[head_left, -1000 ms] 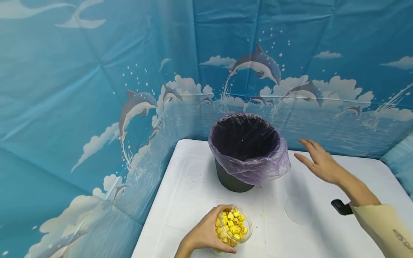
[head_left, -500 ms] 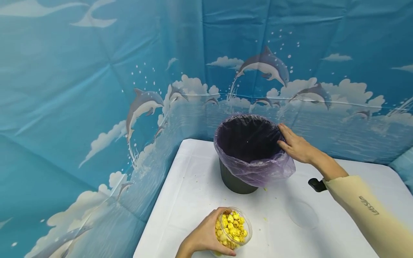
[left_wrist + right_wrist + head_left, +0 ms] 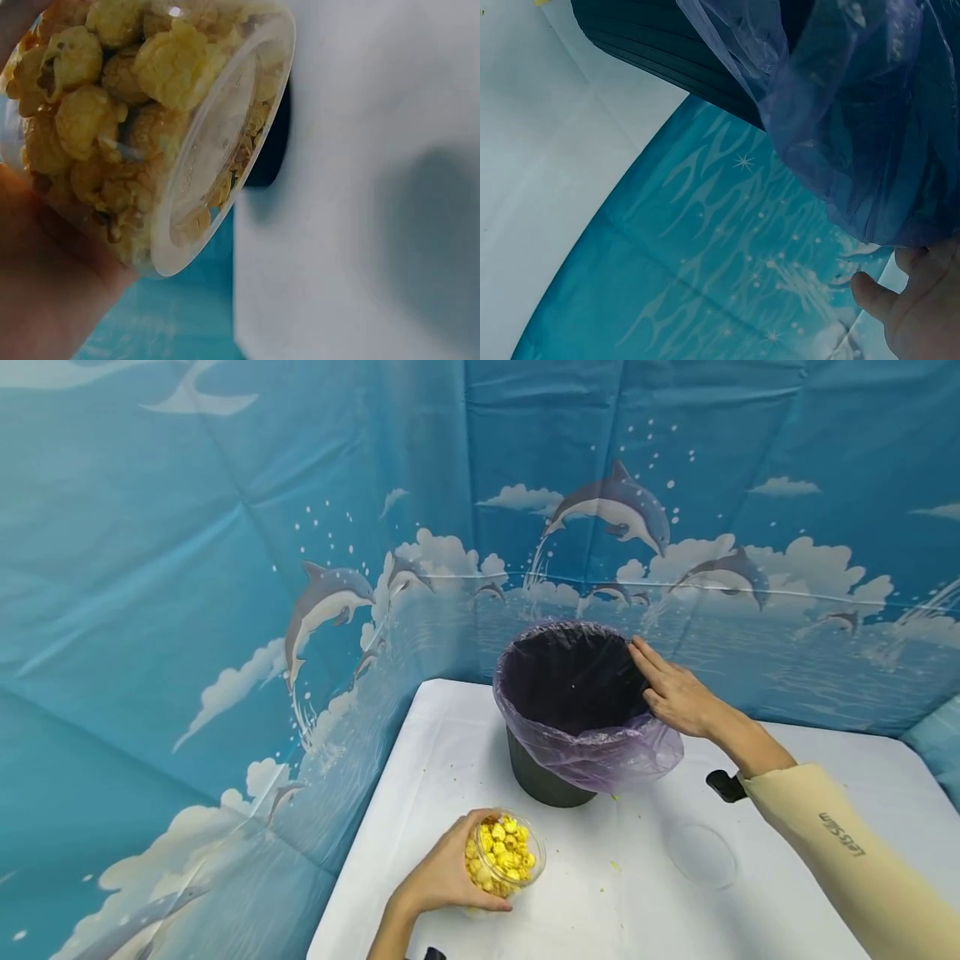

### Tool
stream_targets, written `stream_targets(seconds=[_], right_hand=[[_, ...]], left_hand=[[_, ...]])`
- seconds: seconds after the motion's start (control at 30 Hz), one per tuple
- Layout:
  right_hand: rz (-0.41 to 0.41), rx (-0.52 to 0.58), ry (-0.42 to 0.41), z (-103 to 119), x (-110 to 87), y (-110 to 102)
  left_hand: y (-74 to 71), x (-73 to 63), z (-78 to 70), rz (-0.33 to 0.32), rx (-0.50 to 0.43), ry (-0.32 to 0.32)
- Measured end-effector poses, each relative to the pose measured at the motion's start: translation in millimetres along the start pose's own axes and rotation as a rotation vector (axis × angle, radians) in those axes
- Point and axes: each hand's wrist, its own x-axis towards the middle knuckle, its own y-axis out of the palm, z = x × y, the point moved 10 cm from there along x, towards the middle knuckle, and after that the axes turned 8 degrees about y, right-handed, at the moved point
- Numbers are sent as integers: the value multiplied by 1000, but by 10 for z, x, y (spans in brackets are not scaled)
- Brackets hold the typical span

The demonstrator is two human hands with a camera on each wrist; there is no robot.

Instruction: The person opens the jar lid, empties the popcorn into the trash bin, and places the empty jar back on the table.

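Note:
My left hand (image 3: 447,870) is curled round a clear plastic tub (image 3: 525,878) of yellow popcorn (image 3: 501,852), near the table's front. In the left wrist view the tub's base (image 3: 217,150) shows tilted above the white cloth, its shadow apart from it. Further back stands a dark trash can (image 3: 551,781), lined with a thin purple bag (image 3: 600,760) folded over the rim; its inside looks dark. My right hand (image 3: 684,700) rests with straight fingers against the can's right rim, on the liner. From the right wrist view, the thumb (image 3: 874,298) is held off the bag.
A round clear lid (image 3: 702,856) lies flat on the white tablecloth (image 3: 757,893) right of the can. Small yellow crumbs (image 3: 615,866) are scattered about. Blue dolphin-print curtains (image 3: 420,627) close in the table at the back and left.
My right hand has moved left from beside the trash can onto its rim. The popcorn tub in my left hand has shifted up and to the left, off the cloth.

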Motion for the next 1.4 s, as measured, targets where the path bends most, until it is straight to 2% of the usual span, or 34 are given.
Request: stream_targets(seconds=[0.2,0.3,0.43,0.6,0.8,1.0,1.2,1.4], right_hand=[[28,18,29,-44,-13,14],[32,30,35,-45,-11,27],[22,49,26,-32,7,38],[15,58,36,-21,10,35],[20,54,49,-20,9,26],[14,68,56,-37,-19,19],[7,78,60,-36,-35,26],[0,92,57,-17,-32,13]], left_hand=[[-877,229,-93,-192,57,-32],[-1244,374,-205,-251,75,-24],[-1585,628,-402,-259,108,28],[-1839,1019,-692,-234,247,115],[-1998,1404,-1091,-208,456,209],[-1947,1711,-1398,-124,667,267],[-1772,1876,-1617,-39,835,333],[-1684,1976,-1741,-7,976,376]])
